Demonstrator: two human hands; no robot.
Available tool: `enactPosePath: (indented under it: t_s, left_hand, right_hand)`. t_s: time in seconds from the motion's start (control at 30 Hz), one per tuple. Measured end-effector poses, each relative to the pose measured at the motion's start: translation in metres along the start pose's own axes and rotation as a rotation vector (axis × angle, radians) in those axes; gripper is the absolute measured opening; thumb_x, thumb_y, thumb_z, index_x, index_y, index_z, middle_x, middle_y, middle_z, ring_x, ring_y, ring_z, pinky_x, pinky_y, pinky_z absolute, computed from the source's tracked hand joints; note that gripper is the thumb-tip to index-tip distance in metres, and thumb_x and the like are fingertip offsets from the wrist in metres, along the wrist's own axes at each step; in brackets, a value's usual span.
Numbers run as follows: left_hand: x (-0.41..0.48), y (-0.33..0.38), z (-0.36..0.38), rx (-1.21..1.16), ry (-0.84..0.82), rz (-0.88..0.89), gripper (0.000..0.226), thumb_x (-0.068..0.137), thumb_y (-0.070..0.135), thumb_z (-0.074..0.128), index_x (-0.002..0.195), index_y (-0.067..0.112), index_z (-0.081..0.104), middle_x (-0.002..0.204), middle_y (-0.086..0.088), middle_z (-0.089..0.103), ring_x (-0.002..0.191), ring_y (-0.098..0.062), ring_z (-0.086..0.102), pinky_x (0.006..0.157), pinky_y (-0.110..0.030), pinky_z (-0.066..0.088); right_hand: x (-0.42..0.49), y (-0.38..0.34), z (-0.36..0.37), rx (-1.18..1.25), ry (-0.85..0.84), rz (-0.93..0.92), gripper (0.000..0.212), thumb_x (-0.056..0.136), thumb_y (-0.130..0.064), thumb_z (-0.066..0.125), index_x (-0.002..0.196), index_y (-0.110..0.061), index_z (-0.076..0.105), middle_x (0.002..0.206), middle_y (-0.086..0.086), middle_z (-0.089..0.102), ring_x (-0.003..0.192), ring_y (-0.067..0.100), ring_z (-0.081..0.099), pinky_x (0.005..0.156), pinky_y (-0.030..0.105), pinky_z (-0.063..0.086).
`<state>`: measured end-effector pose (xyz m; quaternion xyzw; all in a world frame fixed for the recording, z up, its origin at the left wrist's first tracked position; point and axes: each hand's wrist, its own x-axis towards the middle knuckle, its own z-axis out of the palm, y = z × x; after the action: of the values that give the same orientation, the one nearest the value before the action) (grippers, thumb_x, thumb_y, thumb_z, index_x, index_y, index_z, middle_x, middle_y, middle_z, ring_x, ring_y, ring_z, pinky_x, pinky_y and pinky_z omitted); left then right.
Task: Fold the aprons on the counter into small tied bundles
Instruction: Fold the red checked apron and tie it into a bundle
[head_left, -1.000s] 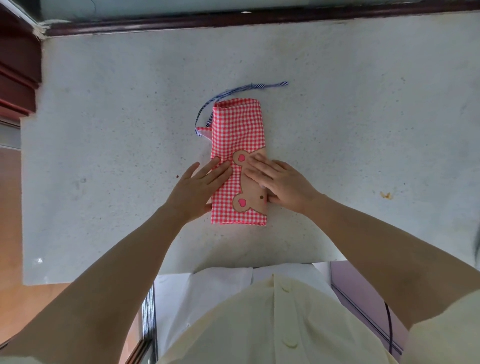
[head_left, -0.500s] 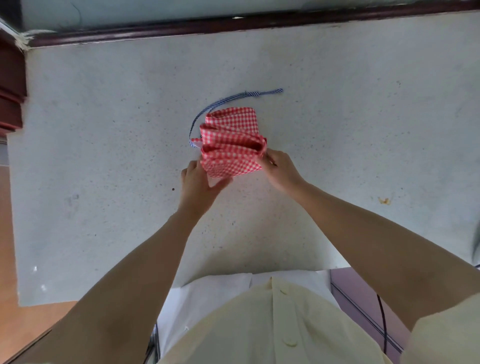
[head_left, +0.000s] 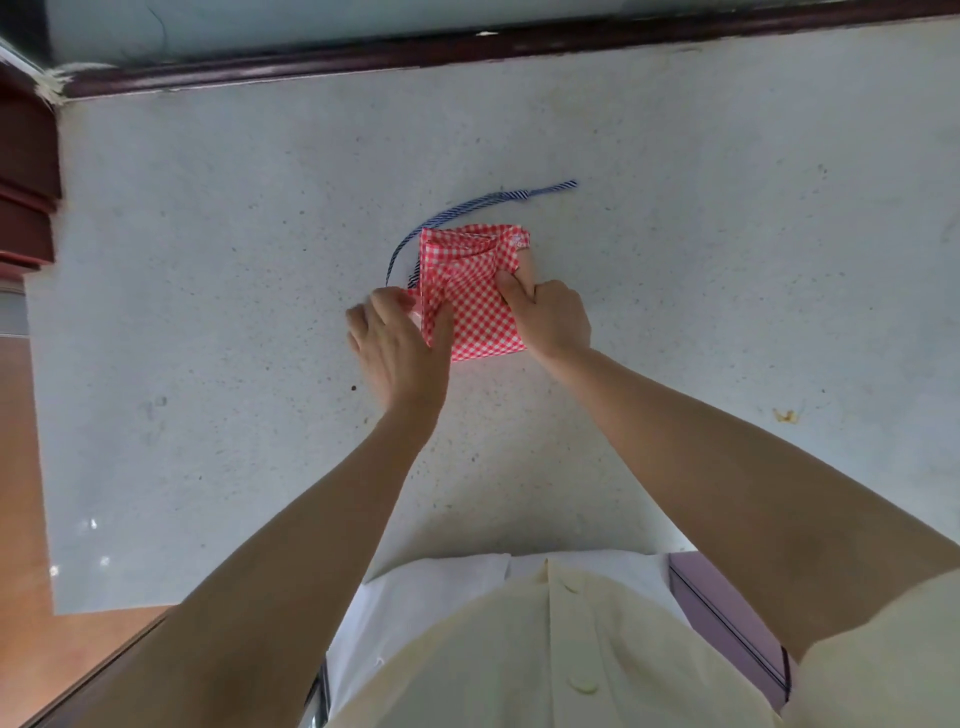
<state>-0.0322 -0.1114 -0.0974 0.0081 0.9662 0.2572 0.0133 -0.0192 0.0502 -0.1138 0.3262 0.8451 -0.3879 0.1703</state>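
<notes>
1. The counter (head_left: 208, 312), a pale speckled slab, fills the view; you stand at its near edge and only one apron shows on it.
2. Your left hand (head_left: 397, 345) clamps the apron's left side, thumb on top of the cloth and fingers curled at its edge: pressed together on the fabric, pinching it.
3. Your right hand (head_left: 545, 317) grips the right side the same way, thumb pressed down on the folded layers, fingers tucked beside and under them.
4. The apron (head_left: 478, 306), red-and-white check, sits mid-counter between your hands as a small, thick square, several layers showing at its far edge.
5. The strap (head_left: 488, 200), blue-and-white striped, curls loose on the counter from the bundle's far left corner and trails right, wrapped around nothing.
6. Progress, as a judgement: the folding looks nearly done, since the apron is already down to bundle size. The tying is all still ahead, and no finished bundle is in view.
7. Against a second ago: the apron then lay as a long narrow strip with a bear patch face up, both your palms flat and fingers spread on it. Half a second ago the near end was lifted and going over. Now it is about half that length, the patch is folded out of sight, and your flat hands have turned to pinching ones. The strap has barely shifted.
</notes>
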Motion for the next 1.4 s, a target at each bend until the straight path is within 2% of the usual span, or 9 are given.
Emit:
enactPosePath:
  t_s: [0.13,0.2,0.3,0.4,0.53,0.67,0.97,1.13,1.4]
  left_hand:
    - [-0.004,0.002,-0.006,0.151,-0.022,0.843,0.038,0.089,0.038,0.052,0.117,0.013,0.050,0.123,-0.015,0.057,0.119,-0.030,0.041,0.100,-0.045,0.033]
    - [0.005,-0.005,-0.003,0.300,-0.215,0.944,0.066,0.083,0.052,0.058,0.135,0.013,0.048,0.143,-0.011,0.049,0.137,-0.030,0.033,0.115,-0.048,0.024]
    - [0.018,-0.020,0.000,0.407,-0.405,0.840,0.098,0.071,0.058,0.074,0.149,0.014,0.033,0.156,-0.012,0.032,0.145,-0.031,0.024,0.118,-0.052,0.020]
    - [0.026,-0.024,0.003,0.334,-0.392,0.849,0.085,0.074,0.043,0.078,0.146,0.016,0.041,0.150,-0.015,0.040,0.139,-0.034,0.036,0.113,-0.054,0.031]
    - [0.034,-0.020,0.006,0.254,-0.420,0.771,0.079,0.068,0.034,0.081,0.140,0.022,0.049,0.140,-0.020,0.047,0.129,-0.040,0.042,0.103,-0.058,0.041]
    - [0.040,-0.018,0.003,0.240,-0.469,0.754,0.082,0.067,0.034,0.080,0.141,0.026,0.047,0.136,-0.024,0.044,0.125,-0.042,0.039,0.097,-0.059,0.045]
    - [0.052,-0.012,-0.010,-0.096,-0.531,0.436,0.056,0.071,0.031,0.076,0.120,0.012,0.055,0.117,-0.006,0.064,0.104,-0.023,0.059,0.088,-0.033,0.050]
    - [0.066,-0.011,-0.010,-0.212,-0.478,0.323,0.052,0.080,0.055,0.055,0.100,0.007,0.065,0.092,-0.003,0.066,0.081,-0.017,0.060,0.071,-0.027,0.053]
    - [0.079,0.012,0.005,-0.093,-0.399,0.012,0.054,0.090,0.049,0.059,0.124,0.007,0.053,0.115,-0.015,0.058,0.106,-0.028,0.054,0.085,-0.035,0.048]
  right_hand:
    - [0.006,-0.005,-0.001,-0.056,-0.035,0.028,0.063,0.095,-0.066,0.029,0.074,-0.015,0.058,0.068,0.000,0.060,0.062,0.019,0.061,0.055,0.025,0.041]
    - [0.008,-0.006,-0.003,-0.073,-0.048,0.034,0.063,0.095,-0.066,0.029,0.074,-0.014,0.058,0.068,0.001,0.060,0.063,0.019,0.061,0.055,0.026,0.041]
    - [0.009,-0.008,-0.007,-0.038,-0.099,0.041,0.056,0.096,-0.063,0.033,0.072,-0.017,0.054,0.068,-0.002,0.059,0.066,0.019,0.063,0.054,0.024,0.042]
    - [0.003,-0.009,-0.010,-0.034,-0.062,-0.001,0.047,0.095,-0.058,0.046,0.092,-0.013,0.060,0.082,-0.001,0.062,0.080,0.021,0.066,0.059,0.024,0.043]
    - [-0.017,0.010,-0.007,-0.194,0.336,-0.597,0.076,0.079,-0.060,0.065,0.130,-0.006,0.050,0.125,0.011,0.056,0.115,0.026,0.054,0.093,0.032,0.046]
    - [-0.010,0.032,-0.021,-0.602,0.159,-0.984,0.090,0.064,-0.054,0.080,0.135,-0.008,0.048,0.139,0.012,0.050,0.133,0.031,0.043,0.109,0.046,0.032]
    - [0.007,0.017,-0.031,-0.482,0.125,-0.972,0.038,0.084,-0.034,0.069,0.108,-0.005,0.060,0.098,0.009,0.068,0.083,0.026,0.065,0.080,0.039,0.053]
    - [0.018,-0.009,-0.037,-0.447,0.012,-0.774,0.027,0.096,-0.034,0.056,0.088,-0.009,0.048,0.070,0.000,0.047,0.059,0.022,0.048,0.056,0.031,0.033]
    - [0.038,-0.029,-0.027,-0.376,-0.090,-0.380,0.040,0.102,-0.039,0.042,0.121,-0.004,0.046,0.098,0.007,0.058,0.083,0.020,0.059,0.065,0.028,0.045]
